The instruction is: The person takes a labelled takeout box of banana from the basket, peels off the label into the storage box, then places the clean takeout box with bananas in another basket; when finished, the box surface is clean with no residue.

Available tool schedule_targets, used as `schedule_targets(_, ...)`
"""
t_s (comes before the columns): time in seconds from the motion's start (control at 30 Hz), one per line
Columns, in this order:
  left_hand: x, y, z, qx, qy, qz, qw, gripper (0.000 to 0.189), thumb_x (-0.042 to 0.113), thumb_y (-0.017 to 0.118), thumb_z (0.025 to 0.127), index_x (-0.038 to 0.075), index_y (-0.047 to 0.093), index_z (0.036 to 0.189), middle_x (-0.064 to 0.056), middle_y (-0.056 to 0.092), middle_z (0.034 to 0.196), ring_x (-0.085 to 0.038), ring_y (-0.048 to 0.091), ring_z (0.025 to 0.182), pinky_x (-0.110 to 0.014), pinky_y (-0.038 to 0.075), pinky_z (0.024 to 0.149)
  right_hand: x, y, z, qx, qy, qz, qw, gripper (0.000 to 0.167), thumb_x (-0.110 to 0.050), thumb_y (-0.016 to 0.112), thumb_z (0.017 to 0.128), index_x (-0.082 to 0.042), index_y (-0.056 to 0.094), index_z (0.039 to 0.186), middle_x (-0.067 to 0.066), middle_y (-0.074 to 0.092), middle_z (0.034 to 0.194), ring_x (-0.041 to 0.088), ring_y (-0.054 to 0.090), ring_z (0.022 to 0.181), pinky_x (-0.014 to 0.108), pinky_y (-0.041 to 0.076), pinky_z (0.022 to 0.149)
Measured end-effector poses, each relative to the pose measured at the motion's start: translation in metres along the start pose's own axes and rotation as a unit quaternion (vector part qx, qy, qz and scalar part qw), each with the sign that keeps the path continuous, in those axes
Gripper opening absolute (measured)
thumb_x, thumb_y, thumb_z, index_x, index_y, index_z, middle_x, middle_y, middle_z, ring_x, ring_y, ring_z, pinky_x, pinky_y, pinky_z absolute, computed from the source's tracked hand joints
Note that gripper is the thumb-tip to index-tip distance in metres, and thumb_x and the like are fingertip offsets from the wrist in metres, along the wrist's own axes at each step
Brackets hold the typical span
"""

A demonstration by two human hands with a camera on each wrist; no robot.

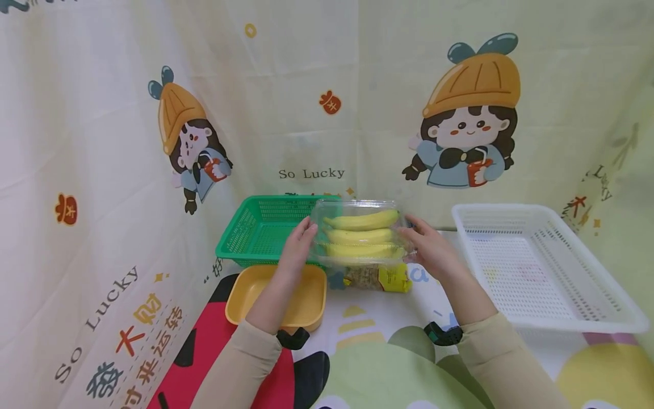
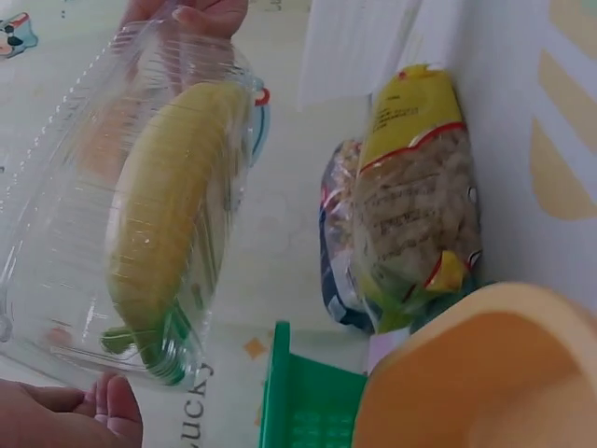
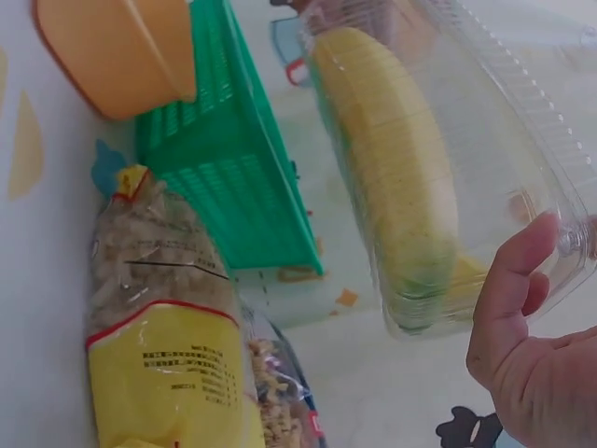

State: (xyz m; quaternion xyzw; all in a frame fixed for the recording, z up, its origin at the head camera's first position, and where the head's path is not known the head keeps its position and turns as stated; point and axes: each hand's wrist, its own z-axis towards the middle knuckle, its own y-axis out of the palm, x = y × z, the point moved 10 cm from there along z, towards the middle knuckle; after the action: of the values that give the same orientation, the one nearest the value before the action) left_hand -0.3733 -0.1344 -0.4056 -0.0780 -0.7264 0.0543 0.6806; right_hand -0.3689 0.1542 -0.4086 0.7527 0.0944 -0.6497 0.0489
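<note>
A clear plastic clamshell box (image 1: 355,205) with yellow bananas (image 1: 364,236) inside is held up in front of me, above the tabletop. My left hand (image 1: 296,248) grips its left end and my right hand (image 1: 433,250) grips its right end. In the left wrist view, one banana (image 2: 159,210) shows through the ribbed side, and the left fingers (image 2: 117,401) are at the box's lower corner. The right wrist view shows the right thumb and fingers (image 3: 513,280) pinching the other end. The box's lid looks closed.
Below the box lies a yellow-topped bag (image 1: 393,278) of light brown pieces, with a second bag (image 2: 338,233) beside it. A green basket (image 1: 245,227) and a yellow-orange bin (image 1: 235,304) stand left. A white basket (image 1: 577,325) sits right. Printed cloth hangs behind.
</note>
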Motion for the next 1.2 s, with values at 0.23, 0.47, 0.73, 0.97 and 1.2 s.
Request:
schedule_targets(0.23, -0.001, -0.022, 0.008, 0.023, -0.003, -0.011, 0.9997, 0.067, 0.054, 0.050, 0.099, 0.027, 0.028, 0.156, 0.004, 0.033, 0.160, -0.031, 0.044, 0.138, -0.052, 0.032, 0.117, -0.010, 0.015, 0.013, 0.015, -0.023, -0.079, 0.9965, 0.079, -0.053, 0.050, 0.099, -0.016, 0.017, 0.160, 0.009, 0.019, 0.165, 0.036, 0.033, 0.143, 0.049, 0.046, 0.107)
schedule_targets(0.47, -0.003, -0.044, 0.019, 0.043, -0.001, -0.010, 0.9990, 0.058, 0.048, 0.047, 0.102, 0.028, 0.035, 0.154, 0.004, 0.036, 0.159, -0.027, 0.041, 0.140, -0.050, 0.032, 0.117, -0.014, 0.031, 0.029, 0.019, -0.042, -0.125, 0.9910, 0.068, -0.048, 0.051, 0.100, -0.019, 0.027, 0.157, 0.011, 0.032, 0.157, 0.036, 0.045, 0.133, 0.051, 0.048, 0.104)
schedule_targets(0.73, 0.009, -0.076, 0.027, 0.081, 0.032, 0.057, 0.9946, 0.051, 0.044, 0.043, 0.104, 0.025, 0.042, 0.151, 0.000, 0.032, 0.161, -0.028, 0.040, 0.141, -0.049, 0.036, 0.115, -0.025, 0.055, 0.046, 0.001, -0.045, -0.132, 0.9903, 0.060, -0.041, 0.052, 0.101, -0.019, 0.035, 0.154, 0.011, 0.039, 0.152, 0.028, 0.059, 0.111, 0.040, 0.055, 0.091)
schedule_targets(0.97, 0.010, -0.101, 0.034, 0.095, 0.006, 0.074, 0.9928, 0.050, 0.043, 0.041, 0.104, 0.025, 0.042, 0.151, -0.002, 0.026, 0.163, -0.029, 0.035, 0.145, -0.050, 0.032, 0.117, -0.032, 0.074, 0.061, -0.013, -0.022, -0.090, 0.9956, 0.054, -0.033, 0.052, 0.102, -0.017, 0.040, 0.152, 0.010, 0.043, 0.152, 0.023, 0.061, 0.098, 0.031, 0.054, 0.079)
schedule_targets(1.2, 0.004, -0.123, 0.046, 0.105, -0.035, 0.084, 0.9903, 0.054, 0.046, 0.038, 0.105, 0.024, 0.038, 0.153, 0.000, 0.031, 0.162, -0.028, 0.032, 0.147, -0.050, 0.028, 0.120, -0.037, 0.089, 0.078, -0.011, -0.002, -0.093, 0.9957, 0.048, -0.033, 0.049, 0.103, -0.012, 0.049, 0.146, 0.012, 0.049, 0.146, 0.026, 0.059, 0.113, 0.036, 0.052, 0.094)
